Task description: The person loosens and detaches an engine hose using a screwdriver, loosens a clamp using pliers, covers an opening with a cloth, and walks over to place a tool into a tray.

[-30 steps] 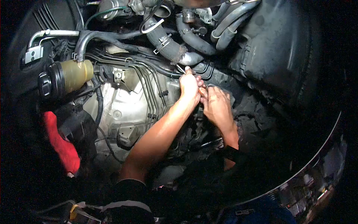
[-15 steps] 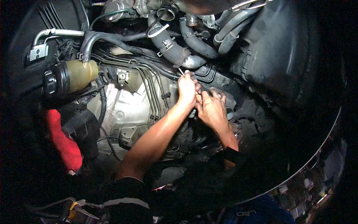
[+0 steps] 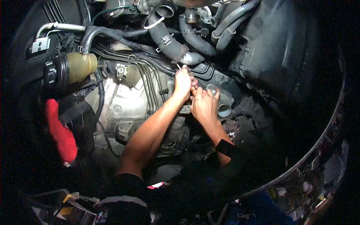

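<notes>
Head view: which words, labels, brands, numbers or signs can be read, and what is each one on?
No text can be read.
Dark blue cloth, bottom edge: pale marks, too blurred to read.
Black reservoir cap: any lettering is too small to make out.
Pale metal plate: dark spots, no legible characters.

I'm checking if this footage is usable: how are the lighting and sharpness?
Head view: glare whitens the metal panel; outer areas sink to near-black; left hand and right hand well lit, detail between them unclear; dark borders suggest wide-angle distortion.
</notes>
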`<state>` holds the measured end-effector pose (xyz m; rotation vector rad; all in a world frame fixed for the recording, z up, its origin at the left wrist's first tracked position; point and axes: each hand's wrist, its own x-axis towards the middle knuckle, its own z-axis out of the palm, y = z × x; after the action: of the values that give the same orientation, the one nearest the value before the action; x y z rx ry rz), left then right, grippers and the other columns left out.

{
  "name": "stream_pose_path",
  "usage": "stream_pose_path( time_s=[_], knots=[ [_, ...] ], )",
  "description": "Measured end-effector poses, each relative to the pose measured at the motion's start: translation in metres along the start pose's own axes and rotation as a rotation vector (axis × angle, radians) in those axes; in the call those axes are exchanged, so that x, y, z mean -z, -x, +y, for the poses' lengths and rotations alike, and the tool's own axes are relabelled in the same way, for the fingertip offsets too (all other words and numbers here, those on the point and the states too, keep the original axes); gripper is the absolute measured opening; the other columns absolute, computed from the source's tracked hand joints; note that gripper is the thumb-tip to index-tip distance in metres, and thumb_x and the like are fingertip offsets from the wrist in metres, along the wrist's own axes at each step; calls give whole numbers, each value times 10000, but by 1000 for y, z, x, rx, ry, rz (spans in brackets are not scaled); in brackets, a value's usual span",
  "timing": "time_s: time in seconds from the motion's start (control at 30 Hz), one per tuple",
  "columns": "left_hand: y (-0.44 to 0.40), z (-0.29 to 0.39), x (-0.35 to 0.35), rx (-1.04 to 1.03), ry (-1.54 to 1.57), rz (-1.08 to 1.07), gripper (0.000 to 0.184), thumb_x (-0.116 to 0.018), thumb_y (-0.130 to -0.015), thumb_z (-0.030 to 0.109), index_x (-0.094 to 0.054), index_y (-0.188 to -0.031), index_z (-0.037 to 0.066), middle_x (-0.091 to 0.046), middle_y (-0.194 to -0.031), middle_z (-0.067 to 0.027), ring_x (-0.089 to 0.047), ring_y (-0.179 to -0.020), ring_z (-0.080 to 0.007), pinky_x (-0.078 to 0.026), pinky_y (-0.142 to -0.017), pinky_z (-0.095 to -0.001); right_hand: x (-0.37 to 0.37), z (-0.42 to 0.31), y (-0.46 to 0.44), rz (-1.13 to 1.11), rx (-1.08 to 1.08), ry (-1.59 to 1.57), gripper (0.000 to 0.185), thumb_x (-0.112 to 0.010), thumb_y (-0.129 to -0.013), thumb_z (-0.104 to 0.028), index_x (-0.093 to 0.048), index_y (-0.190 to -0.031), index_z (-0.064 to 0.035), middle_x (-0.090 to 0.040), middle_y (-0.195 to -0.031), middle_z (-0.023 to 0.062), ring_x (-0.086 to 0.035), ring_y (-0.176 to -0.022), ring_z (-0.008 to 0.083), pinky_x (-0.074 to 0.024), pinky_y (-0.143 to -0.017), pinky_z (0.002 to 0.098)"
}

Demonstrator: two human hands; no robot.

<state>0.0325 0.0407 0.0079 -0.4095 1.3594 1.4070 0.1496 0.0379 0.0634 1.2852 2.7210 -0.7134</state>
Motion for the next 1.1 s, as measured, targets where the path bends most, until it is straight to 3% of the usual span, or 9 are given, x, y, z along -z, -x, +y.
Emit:
stream_pose_path(
  time_s=[0.1, 0.17, 0.2, 0.3, 0.33, 0.5, 0.77, 0.8, 1.1],
  knots=[
    [-2, 18, 8, 141, 27, -98, 260, -418, -1075, 348, -495, -998, 112, -405, -671, 6, -465, -611, -205, -442, -605, -374, 12, -2, -6, -67, -48, -127, 274, -633, -902, -254, -632, -1007, -1, -702, -890, 227, -662, -932, 386, -363, -1025, 566],
    [3, 31, 11, 137, 82, -131, 215, -424, -1063, 312, -494, -1026, 112, -421, -688, 5, -475, -628, -203, -451, -621, -376, 15, -3, -7, 3, -24, -207, 286, -629, -905, -259, -636, -1029, -1, -699, -897, 238, -657, -931, 402, -373, -1016, 545],
    [12, 37, 4, 147, 120, -119, 184, -452, -1034, 297, -485, -1034, 115, -424, -691, 8, -474, -622, -193, -452, -624, -370, 17, -8, -7, 13, -34, -217, 265, -628, -902, -261, -628, -997, -14, -694, -887, 229, -641, -905, 411, -414, -949, 523],
    [6, 35, -5, 102, 204, -23, 171, -480, -1006, 294, -477, -1023, 124, -409, -673, 15, -456, -609, -177, -445, -626, -357, 12, -17, -7, 74, -89, -263, 216, -632, -883, -215, -579, -947, -15, -686, -872, 219, -632, -889, 420, -431, -930, 556],
    [-2, 33, -2, 70, 252, -63, 158, -496, -980, 280, -477, -1011, 127, -374, -635, 34, -403, -562, -140, -413, -601, -327, 8, -15, -7, 124, -66, -219, 229, -649, -881, -239, -584, -899, -21, -681, -855, 194, -611, -853, 398, -451, -811, 510],
    [1, 26, -13, -48, 96, 42, 141, -528, -980, 239, -506, -897, 126, -323, -579, 68, -270, -449, -77, -296, -460, -266, -2, 3, -10, 163, -15, -328, 199, -668, -873, -218, -595, -882, -33, -647, -827, 193, -587, -813, 390, -438, -765, 488],
    [4, 18, -10, -41, 83, 60, 291, -480, -1041, 305, -420, -795, 164, -331, -561, 48, -283, -437, -92, -289, -438, -278, -7, 11, -2, 242, 63, -411, 161, -678, -842, -172, -631, -923, -42, -590, -801, 162, -567, -815, 363, -425, -761, 468],
    [3, 16, -11, -79, 123, 73, 296, -521, -976, 239, -406, -714, 161, -306, -508, 38, -292, -398, -110, -306, -409, -305, -12, 12, 0, 251, 72, -403, 162, -680, -838, -167, -629, -927, -42, -591, -802, 155, -568, -817, 358, -424, -767, 464],
    [-3, 23, -10, -108, 6, 109, 322, -489, -998, 232, -408, -700, 144, -331, -534, 33, -314, -401, -103, -300, -379, -292, -17, -5, -5, 234, 14, -298, 173, -676, -858, -153, -602, -942, -22, -621, -819, 173, -581, -843, 356, -440, -806, 469]
  ],
)
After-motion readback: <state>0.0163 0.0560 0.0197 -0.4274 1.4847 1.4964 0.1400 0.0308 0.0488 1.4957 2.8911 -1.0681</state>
